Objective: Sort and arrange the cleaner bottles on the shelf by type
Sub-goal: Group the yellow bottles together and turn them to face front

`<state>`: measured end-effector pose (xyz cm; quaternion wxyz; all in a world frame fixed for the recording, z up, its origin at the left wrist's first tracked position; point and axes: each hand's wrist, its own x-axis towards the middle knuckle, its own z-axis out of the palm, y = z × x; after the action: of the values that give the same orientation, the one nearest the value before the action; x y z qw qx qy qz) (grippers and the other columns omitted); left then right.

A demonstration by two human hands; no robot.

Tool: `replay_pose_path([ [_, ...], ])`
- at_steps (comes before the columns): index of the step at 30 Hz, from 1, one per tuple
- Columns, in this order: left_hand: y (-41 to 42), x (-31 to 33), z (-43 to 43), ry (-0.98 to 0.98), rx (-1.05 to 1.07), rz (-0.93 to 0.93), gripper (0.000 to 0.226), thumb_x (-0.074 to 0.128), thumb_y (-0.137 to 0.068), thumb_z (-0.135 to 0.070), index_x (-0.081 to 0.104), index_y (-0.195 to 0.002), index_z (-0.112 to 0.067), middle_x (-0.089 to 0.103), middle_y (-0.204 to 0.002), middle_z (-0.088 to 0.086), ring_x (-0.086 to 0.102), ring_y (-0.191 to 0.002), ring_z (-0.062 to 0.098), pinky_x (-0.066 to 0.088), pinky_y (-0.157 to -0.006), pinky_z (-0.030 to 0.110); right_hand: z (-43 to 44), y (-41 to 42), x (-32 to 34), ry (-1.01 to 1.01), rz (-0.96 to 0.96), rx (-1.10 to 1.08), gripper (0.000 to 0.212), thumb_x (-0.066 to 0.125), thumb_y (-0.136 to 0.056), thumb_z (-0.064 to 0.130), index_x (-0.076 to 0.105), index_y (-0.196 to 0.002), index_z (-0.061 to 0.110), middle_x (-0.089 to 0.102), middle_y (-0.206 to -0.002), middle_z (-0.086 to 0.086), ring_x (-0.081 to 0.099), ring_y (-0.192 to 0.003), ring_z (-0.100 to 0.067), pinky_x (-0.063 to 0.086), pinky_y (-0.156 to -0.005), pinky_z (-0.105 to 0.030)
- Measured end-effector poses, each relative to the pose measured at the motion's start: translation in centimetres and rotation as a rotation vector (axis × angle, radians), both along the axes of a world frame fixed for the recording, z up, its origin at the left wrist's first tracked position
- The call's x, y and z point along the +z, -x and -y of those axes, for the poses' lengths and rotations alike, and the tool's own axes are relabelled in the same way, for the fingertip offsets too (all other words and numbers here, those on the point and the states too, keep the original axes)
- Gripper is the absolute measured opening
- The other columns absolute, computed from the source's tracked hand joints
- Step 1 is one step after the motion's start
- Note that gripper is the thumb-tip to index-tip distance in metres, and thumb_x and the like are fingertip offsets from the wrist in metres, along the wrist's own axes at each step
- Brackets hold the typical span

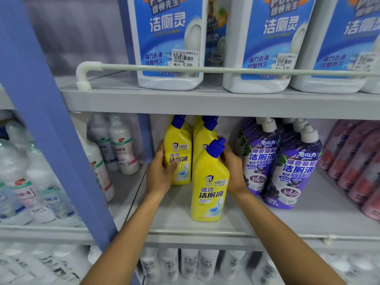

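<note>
Three yellow cleaner bottles with blue caps stand on the middle shelf (287,221). My left hand (162,171) wraps the left side of the rear-left yellow bottle (181,149), thumb across its label. My right hand (233,169) reaches behind the front yellow bottle (209,182), its fingers against the rear-right yellow bottle (202,136), which is mostly hidden. The front bottle stands upright nearer the shelf edge. Purple cleaner bottles (292,167) with white caps stand just right of my right hand.
Pink bottles (355,161) fill the shelf's far right. Large white bottles with blue labels (170,38) sit on the upper shelf behind a white rail (185,68). A blue upright post (49,120) divides off white bottles (121,145) at left. More white bottles (189,264) stand below.
</note>
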<state>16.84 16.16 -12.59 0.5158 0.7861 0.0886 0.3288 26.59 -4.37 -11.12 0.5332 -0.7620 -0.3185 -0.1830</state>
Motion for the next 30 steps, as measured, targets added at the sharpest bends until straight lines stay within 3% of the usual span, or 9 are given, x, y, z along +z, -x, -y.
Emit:
replay_pose_path([
  [4,-0.3,-0.7,0.2,0.024,0.010,0.001,0.071,0.070,-0.089,-0.037,0.040,-0.153,-0.028,0.069,-0.132,-0.008,0.069,-0.116,0.011,0.056,-0.099,0.048,0.1,-0.1,-0.3,0.026,-0.007,-0.034,0.044,0.065,-0.102,0.022,0.055,-0.142,0.009,0.067,-0.098,0.024,0.065,-0.088,0.013,0.051,-0.076,-0.015],
  [10,0.8,1.0,0.8,0.113,-0.061,-0.004,0.057,0.061,-0.093,-0.044,0.051,-0.145,-0.023,0.071,-0.128,-0.005,0.071,-0.113,0.011,0.056,-0.100,0.047,0.2,0.2,0.0,0.031,-0.029,-0.007,0.041,0.064,-0.103,0.023,0.055,-0.142,0.013,0.069,-0.099,0.021,0.067,-0.090,0.007,0.058,-0.083,-0.031],
  [15,1.3,1.8,0.8,0.162,-0.105,-0.044,0.044,0.060,-0.095,-0.036,0.057,-0.138,-0.024,0.071,-0.128,-0.004,0.070,-0.115,0.013,0.054,-0.104,0.044,0.3,1.2,1.0,0.008,-0.112,0.027,0.055,0.057,-0.099,0.049,0.053,-0.143,0.017,0.074,-0.113,0.001,0.071,-0.103,-0.016,0.058,-0.093,-0.046],
  [18,1.4,2.1,0.8,0.200,-0.121,-0.037,0.031,0.056,-0.105,-0.018,0.057,-0.134,-0.027,0.070,-0.127,0.000,0.070,-0.112,0.011,0.054,-0.104,0.039,0.9,1.0,1.6,-0.011,-0.247,0.087,0.048,0.059,-0.100,0.043,0.055,-0.143,0.022,0.072,-0.120,0.005,0.068,-0.114,-0.019,0.053,-0.103,-0.053],
  [20,1.5,2.3,0.9,0.217,-0.133,-0.036,0.031,0.053,-0.106,-0.016,0.057,-0.135,-0.026,0.070,-0.125,-0.001,0.070,-0.108,0.004,0.054,-0.102,0.031,1.4,1.2,1.7,0.034,-0.210,0.121,0.046,0.060,-0.100,0.047,0.057,-0.140,0.024,0.072,-0.125,0.004,0.069,-0.117,-0.021,0.054,-0.101,-0.056],
  [24,2.1,2.6,1.2,0.250,-0.122,-0.063,0.027,0.051,-0.107,-0.022,0.057,-0.129,-0.037,0.070,-0.117,-0.013,0.067,-0.097,-0.013,0.051,-0.091,0.013,2.3,2.2,2.3,0.036,-0.253,0.147,0.033,0.053,-0.105,0.042,0.066,-0.124,0.019,0.075,-0.115,0.002,0.071,-0.109,-0.021,0.056,-0.095,-0.052],
  [26,2.9,3.0,1.7,0.287,-0.116,-0.064,0.021,0.049,-0.108,-0.023,0.059,-0.119,-0.037,0.072,-0.105,-0.026,0.065,-0.092,-0.019,0.051,-0.090,0.014,2.5,2.8,2.5,-0.004,-0.326,0.134,0.024,0.048,-0.109,0.035,0.070,-0.113,0.026,0.077,-0.105,0.010,0.071,-0.101,-0.009,0.056,-0.090,-0.041],
  [28,3.8,3.1,2.2,0.326,-0.120,-0.065,0.018,0.047,-0.109,-0.026,0.060,-0.110,-0.038,0.070,-0.093,-0.037,0.062,-0.087,-0.024,0.049,-0.084,0.010,2.8,3.7,2.7,-0.094,-0.442,0.125,0.029,0.043,-0.110,0.035,0.071,-0.110,0.028,0.077,-0.100,0.013,0.069,-0.092,0.002,0.052,-0.088,-0.028],
  [30,4.8,2.8,2.3,0.381,-0.153,-0.061,0.026,0.051,-0.105,-0.044,0.062,-0.127,-0.035,0.069,-0.114,-0.032,0.060,-0.102,-0.022,0.048,-0.098,0.014,3.4,4.7,2.5,-0.178,-0.569,0.172,0.043,0.038,-0.110,0.043,0.069,-0.124,0.017,0.076,-0.111,0.008,0.070,-0.098,0.004,0.052,-0.094,-0.022],
])
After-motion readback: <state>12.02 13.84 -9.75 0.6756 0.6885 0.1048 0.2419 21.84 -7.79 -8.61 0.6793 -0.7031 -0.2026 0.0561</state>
